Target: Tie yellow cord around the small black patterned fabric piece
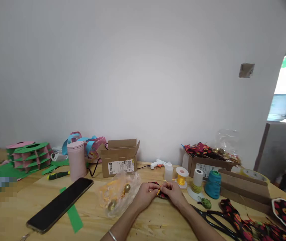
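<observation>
Both hands meet over the middle of the wooden table. My left hand (146, 195) is closed, its fingertips pinching a thin yellow cord (158, 192). Close beside it, my right hand (174, 193) pinches the same cord, and a loop of it rises above the fingers. A dark piece of red-patterned fabric (162, 195) lies beneath the fingertips, partly covered by them. Just behind the right hand stands a spool of yellow cord (181, 177), next to a small white bottle (168, 172). Left of my hands, a clear plastic bag (122, 201) contains gold bells and orange-yellow cord.
Black scissors (215, 219) and patterned fabric scraps (253, 227) lie right. Behind them are a teal thread cone (213, 184), an olive cord spool (196, 182) and an open box (208, 164). A phone (61, 202), pink cup (76, 160), cardboard box (119, 159) and glue gun (158, 164) stand around.
</observation>
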Demonstrator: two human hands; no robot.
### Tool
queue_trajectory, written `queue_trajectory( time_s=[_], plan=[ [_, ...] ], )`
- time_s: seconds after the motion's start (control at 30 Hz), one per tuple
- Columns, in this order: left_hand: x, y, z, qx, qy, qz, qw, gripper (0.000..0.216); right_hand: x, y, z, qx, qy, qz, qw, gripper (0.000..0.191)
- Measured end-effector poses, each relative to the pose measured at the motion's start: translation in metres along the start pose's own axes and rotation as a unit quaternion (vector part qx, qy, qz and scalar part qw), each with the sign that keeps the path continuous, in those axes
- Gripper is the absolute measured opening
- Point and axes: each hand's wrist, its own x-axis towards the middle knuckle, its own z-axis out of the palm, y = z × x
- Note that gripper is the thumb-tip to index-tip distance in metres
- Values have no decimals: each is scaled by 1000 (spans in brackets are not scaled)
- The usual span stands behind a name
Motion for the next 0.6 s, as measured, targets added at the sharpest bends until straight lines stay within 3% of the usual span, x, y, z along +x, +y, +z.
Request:
queue_trajectory(
  time_s=[0.3, 0.6],
  plan=[
    [4, 3, 0, -30, -36, -32, 998, 22, -7, 1, -3, -20, 24, -36, 999, 24],
    [8, -6, 2, -50, 10, -103, 993, 21, -9, -2, -3, -163, 82, -132, 974, 24]
  ],
)
